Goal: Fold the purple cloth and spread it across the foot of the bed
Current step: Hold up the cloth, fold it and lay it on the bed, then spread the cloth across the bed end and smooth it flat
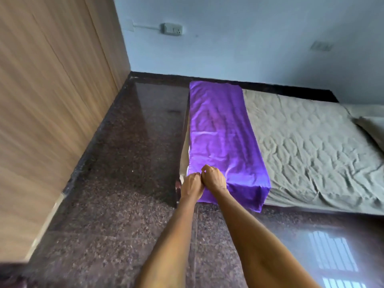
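At centre frame, both arms reach forward, the left hand (192, 183) and right hand (214, 179) touching. Curled fingers of both pinch the purple cloth (220, 129) at the bed's (311, 146) near corner.

Low bed (311, 146) under a wrinkled grey quilted cover, set directly on dark polished stone floor (128, 163). Folded purple cloth (220, 132) laid as a long band across the bed's foot end, near end draped over the bed's edge. Grey pillow (372, 129) at the bed's far right end, well apart from the cloth.
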A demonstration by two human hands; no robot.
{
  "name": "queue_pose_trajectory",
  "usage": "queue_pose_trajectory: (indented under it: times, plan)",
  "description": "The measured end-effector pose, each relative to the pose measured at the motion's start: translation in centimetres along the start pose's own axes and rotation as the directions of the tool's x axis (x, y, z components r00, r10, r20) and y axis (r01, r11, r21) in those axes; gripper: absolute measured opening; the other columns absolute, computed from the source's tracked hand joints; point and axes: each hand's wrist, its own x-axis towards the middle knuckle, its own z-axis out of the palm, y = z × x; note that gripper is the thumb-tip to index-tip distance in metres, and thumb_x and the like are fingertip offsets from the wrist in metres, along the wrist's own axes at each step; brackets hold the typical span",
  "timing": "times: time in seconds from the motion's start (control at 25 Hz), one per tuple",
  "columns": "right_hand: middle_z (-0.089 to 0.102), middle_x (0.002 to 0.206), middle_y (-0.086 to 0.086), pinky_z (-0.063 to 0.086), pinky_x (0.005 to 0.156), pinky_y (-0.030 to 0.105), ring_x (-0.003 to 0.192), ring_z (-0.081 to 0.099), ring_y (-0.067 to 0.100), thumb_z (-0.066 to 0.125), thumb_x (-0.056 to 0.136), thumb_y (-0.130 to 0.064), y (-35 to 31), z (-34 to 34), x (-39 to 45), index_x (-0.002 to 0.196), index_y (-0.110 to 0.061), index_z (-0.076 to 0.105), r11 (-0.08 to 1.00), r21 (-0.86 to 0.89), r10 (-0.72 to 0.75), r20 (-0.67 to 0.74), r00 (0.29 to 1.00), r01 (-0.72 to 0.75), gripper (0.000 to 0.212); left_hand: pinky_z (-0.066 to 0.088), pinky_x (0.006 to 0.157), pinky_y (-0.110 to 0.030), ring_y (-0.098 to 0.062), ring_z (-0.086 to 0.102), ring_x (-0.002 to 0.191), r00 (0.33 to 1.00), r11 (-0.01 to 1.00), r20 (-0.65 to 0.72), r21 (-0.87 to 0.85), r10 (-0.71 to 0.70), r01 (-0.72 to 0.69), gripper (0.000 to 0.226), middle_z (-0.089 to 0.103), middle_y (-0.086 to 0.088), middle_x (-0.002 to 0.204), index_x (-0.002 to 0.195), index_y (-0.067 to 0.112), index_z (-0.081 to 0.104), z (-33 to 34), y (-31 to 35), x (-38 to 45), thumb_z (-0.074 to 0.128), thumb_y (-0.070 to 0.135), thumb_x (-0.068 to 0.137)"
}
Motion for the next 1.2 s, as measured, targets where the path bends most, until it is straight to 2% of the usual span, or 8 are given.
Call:
queue_pose_trajectory:
  times: [0.28, 0.64, 0.76, 0.84, 0.96, 1.04, 1.12, 1.2]
  plan:
    - [0.064, 0.119, 0.019, 0.049, 0.086, 0.040, 0.113, 0.058, 0.035, 0.048, 0.084, -0.014, -8.2, 3.1, 7.3, 0.112, -0.009, 0.060, 0.951, 0.192, 0.250, -0.008, 0.968, -0.244, 0.032, 0.047, 0.087, -0.041, -0.037, 0.058, 0.113, 0.981, 0.992, 0.195, -0.123, 0.006, 0.018, 0.031, 0.062, -0.023, 0.119, 0.111, 0.002, 0.059, -5.2, -6.6, 8.9, 0.039, 0.018, 0.093]
    - [0.064, 0.122, 0.014, 0.043, 0.091, 0.034, 0.116, 0.056, 0.030, 0.044, 0.086, -0.011, -5.9, 10.6, 17.5, 0.117, -0.011, 0.060, 0.646, 0.534, 0.620, 0.049, 0.783, -0.545, 0.035, 0.043, 0.090, -0.037, -0.037, 0.055, 0.116, 0.911, 0.960, 0.413, -0.256, 0.001, 0.115, 0.032, 0.061, -0.024, 0.123, 0.120, 0.004, 0.056, 1.3, -10.6, 22.3, 0.039, 0.014, 0.095]
    - [0.065, 0.120, 0.010, 0.042, 0.088, 0.030, 0.114, 0.057, 0.026, 0.046, 0.088, -0.008, -3.9, 14.9, 19.8, 0.117, -0.011, 0.061, 0.424, 0.699, 0.729, 0.113, 0.675, -0.575, 0.033, 0.043, 0.083, -0.034, -0.036, 0.057, 0.110, 0.891, 0.926, 0.452, -0.313, -0.049, 0.210, 0.023, 0.064, -0.022, 0.116, 0.104, 0.002, 0.059, 5.0, -11.6, 25.5, 0.044, 0.014, 0.092]
    - [0.067, 0.110, 0.011, 0.044, 0.087, 0.031, 0.104, 0.060, 0.025, 0.050, 0.085, -0.010, -3.0, 18.6, 21.2, 0.107, -0.014, 0.065, 0.170, 0.820, 0.777, 0.229, 0.586, -0.547, 0.027, 0.042, 0.071, -0.031, -0.034, 0.059, 0.097, 0.868, 0.864, 0.482, -0.382, -0.117, 0.328, 0.012, 0.065, -0.023, 0.098, 0.087, 0.003, 0.054, 8.4, -13.0, 27.7, 0.048, 0.012, 0.090]
    - [0.066, 0.085, 0.015, 0.049, 0.067, 0.030, 0.074, 0.062, 0.025, 0.047, 0.090, -0.013, -2.5, 23.0, 22.3, 0.084, -0.014, 0.059, -0.285, 0.895, 0.755, 0.431, 0.495, -0.344, 0.014, 0.049, 0.094, -0.037, -0.030, 0.057, 0.105, 0.803, 0.665, 0.551, -0.516, -0.225, 0.540, 0.034, 0.059, -0.023, 0.119, 0.115, -0.002, 0.052, 12.3, -15.0, 30.0, 0.056, 0.017, 0.088]
    - [0.062, 0.086, 0.016, 0.048, 0.063, 0.028, 0.069, 0.058, 0.021, 0.041, 0.098, -0.022, -2.6, 25.1, 22.8, 0.100, -0.007, 0.052, -0.512, 0.844, 0.699, 0.517, 0.494, -0.160, 0.019, 0.050, 0.094, -0.043, -0.026, 0.057, 0.098, 0.783, 0.574, 0.583, -0.572, -0.220, 0.586, 0.040, 0.058, -0.021, 0.120, 0.117, -0.002, 0.050, 14.3, -15.5, 31.2, 0.060, 0.019, 0.086]
    - [0.060, 0.114, 0.024, 0.048, 0.069, 0.031, 0.076, 0.058, 0.023, 0.037, 0.100, -0.034, -2.7, 26.3, 23.5, 0.125, 0.001, 0.045, -0.640, 0.768, 0.657, 0.544, 0.522, 0.005, 0.044, 0.052, 0.072, -0.034, -0.026, 0.057, 0.084, 0.789, 0.533, 0.578, -0.610, -0.207, 0.586, 0.037, 0.060, -0.015, 0.104, 0.110, -0.004, 0.054, 15.3, -15.6, 32.3, 0.065, 0.019, 0.084]
    - [0.051, 0.132, 0.026, 0.049, 0.078, 0.036, 0.090, 0.059, 0.028, 0.037, 0.098, -0.042, -2.8, 27.1, 23.9, 0.136, 0.005, 0.037, -0.719, 0.678, 0.623, 0.533, 0.572, 0.152, 0.060, 0.047, 0.056, -0.027, -0.026, 0.057, 0.079, 0.798, 0.573, 0.572, -0.596, -0.190, 0.563, 0.040, 0.061, -0.017, 0.096, 0.109, -0.006, 0.059, 15.8, -15.8, 33.4, 0.070, 0.019, 0.081]
